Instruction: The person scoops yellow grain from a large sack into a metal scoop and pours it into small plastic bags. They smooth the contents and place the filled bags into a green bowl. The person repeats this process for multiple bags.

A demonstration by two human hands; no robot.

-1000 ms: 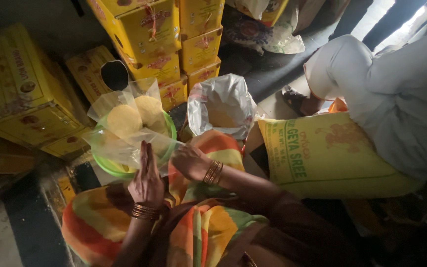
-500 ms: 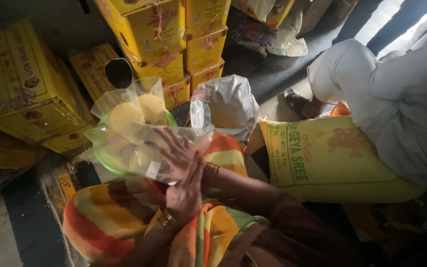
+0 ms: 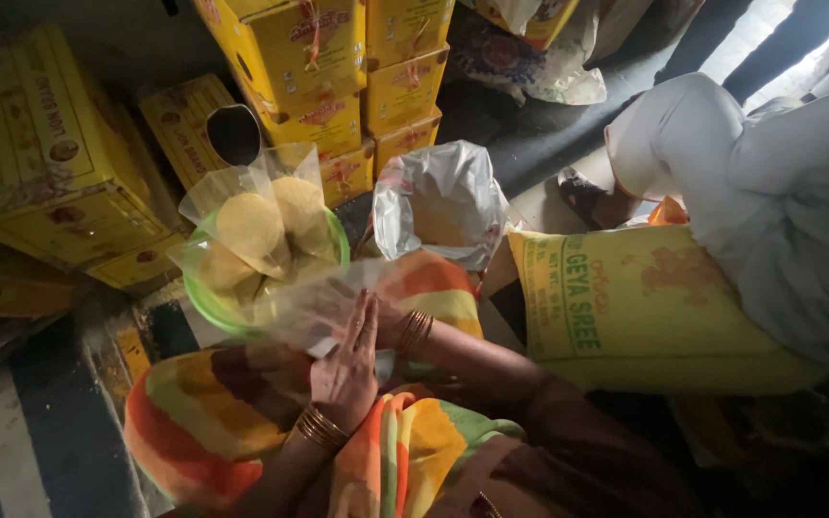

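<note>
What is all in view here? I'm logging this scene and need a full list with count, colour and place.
discs: several, pale yellow, round, in clear bags in the bowl
bowl: one, green, in front of the hands
clear bag: one, see-through, pressed between the hands
white bag: one, open, right of the bowl
boxes: many, yellow, stacked at the back and left
sack: one, yellow with green print, lying at right
other person: one, in white cloth, sitting at far right
bangles: several, gold, on both wrists
left hand: on edge, palm against the clear bag
right hand: mostly hidden behind the left hand
</note>
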